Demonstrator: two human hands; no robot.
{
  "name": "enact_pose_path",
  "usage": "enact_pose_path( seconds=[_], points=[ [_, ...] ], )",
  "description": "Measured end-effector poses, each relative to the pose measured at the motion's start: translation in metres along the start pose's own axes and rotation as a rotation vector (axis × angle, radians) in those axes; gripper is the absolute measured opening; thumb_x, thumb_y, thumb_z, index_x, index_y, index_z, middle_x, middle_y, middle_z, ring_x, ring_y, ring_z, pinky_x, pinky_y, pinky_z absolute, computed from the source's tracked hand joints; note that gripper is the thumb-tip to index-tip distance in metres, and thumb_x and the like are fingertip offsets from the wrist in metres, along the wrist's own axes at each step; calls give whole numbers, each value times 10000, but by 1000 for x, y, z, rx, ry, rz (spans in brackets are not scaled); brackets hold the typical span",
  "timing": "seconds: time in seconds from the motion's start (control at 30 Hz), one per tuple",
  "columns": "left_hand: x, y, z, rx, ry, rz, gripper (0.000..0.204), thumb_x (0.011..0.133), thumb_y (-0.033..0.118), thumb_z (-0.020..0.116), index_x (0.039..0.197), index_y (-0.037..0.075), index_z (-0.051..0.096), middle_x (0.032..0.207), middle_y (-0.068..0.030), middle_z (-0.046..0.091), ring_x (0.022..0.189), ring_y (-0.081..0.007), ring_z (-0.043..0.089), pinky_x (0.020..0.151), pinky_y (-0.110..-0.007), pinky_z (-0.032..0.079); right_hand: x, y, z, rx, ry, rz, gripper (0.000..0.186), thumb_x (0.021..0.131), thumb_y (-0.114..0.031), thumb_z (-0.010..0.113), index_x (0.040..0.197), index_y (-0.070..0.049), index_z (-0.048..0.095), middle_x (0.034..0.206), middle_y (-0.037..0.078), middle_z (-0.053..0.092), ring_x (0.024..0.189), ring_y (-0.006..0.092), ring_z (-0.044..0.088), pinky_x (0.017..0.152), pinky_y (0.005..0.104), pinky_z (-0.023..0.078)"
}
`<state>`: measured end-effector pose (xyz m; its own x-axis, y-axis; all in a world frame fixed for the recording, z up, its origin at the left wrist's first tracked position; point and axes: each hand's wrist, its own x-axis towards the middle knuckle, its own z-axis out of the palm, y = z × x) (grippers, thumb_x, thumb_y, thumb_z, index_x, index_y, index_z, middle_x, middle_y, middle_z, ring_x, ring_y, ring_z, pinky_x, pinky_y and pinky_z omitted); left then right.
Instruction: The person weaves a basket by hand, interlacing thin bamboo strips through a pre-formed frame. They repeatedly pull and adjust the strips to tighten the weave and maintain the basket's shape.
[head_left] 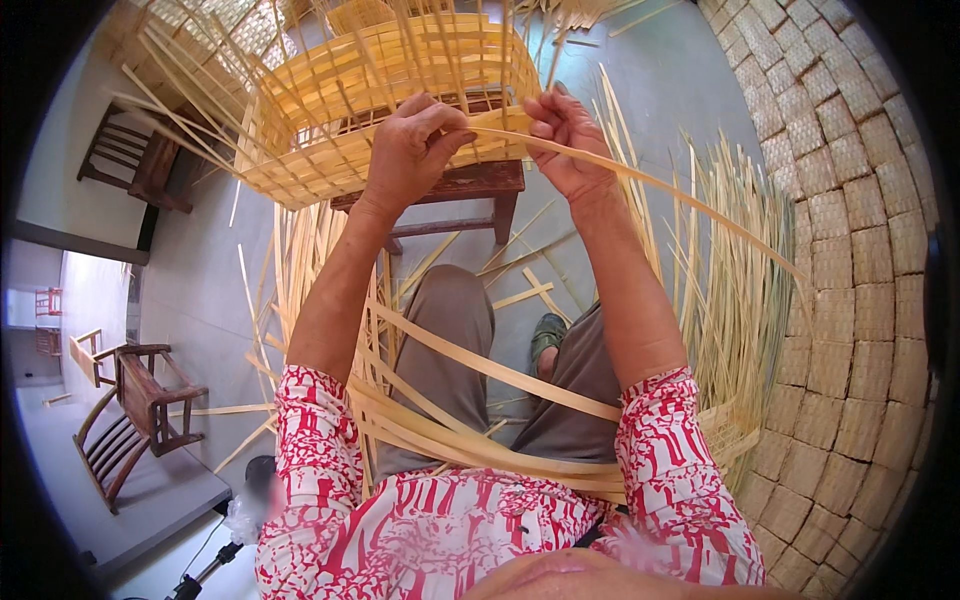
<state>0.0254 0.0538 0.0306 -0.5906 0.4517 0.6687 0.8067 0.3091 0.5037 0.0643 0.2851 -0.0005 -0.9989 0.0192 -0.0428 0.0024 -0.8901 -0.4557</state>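
Note:
A long, pale bamboo strip (705, 207) is stretched between my hands, and its free end bows out to the right. My left hand (418, 145) is closed in a pinch on the strip at the near side of a woven bamboo basket (400, 65). My right hand (572, 140) has its fingers curled at the basket's right corner, with the strip running across it; its fingertips are partly hidden. The open-weave basket has upright stakes sticking out and rests on a low wooden bench (470, 185) ahead of me.
Loose bamboo strips (510, 375) lie across my lap. A thick bundle of thin splints (735, 270) stands at right, before a wall of stacked woven squares (855, 250). Wooden chairs (150, 395) are at left. More strips (530, 295) litter the floor by my foot.

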Motion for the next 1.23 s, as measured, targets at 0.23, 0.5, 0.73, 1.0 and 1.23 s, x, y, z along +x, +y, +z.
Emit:
enact_pose_path(
  seconds=[0.23,0.5,0.73,1.0,1.23],
  points=[
    [13,-6,-3,-179,-94,-30,130,832,99,802,921,56,718,792,-42,573,656,-153,579,604,-296,470,-15,18,66,-899,-323,-329,245,972,-225,709,1154,-64,676,1055,23,672,975,104,605,846,234,494],
    [13,-14,6,-242,-129,-118,120,840,80,806,906,35,715,788,-5,530,651,-90,523,597,-258,442,-24,9,42,-1066,106,-646,198,984,-209,639,1017,-16,662,1023,79,649,920,142,573,788,301,476],
    [9,-24,10,-296,-130,-99,114,845,82,806,893,35,714,797,7,536,662,-73,509,595,-244,428,-17,-20,40,-1103,124,-586,442,1014,-153,525,1455,-121,510,1281,87,593,1104,128,562,780,256,505],
    [8,-28,18,-400,-58,-154,96,873,91,787,898,33,714,794,13,559,676,-68,525,609,-231,438,-9,-18,27,-837,195,-683,202,1042,-241,576,1141,-66,583,1036,83,657,898,169,634,787,323,557],
    [25,-25,42,114,117,-192,63,963,110,693,973,82,748,882,-31,713,730,-131,638,681,-246,506,-26,-4,40,-436,299,-643,251,1092,-273,447,1063,-38,526,974,123,613,809,208,631,798,372,585]
  ],
)
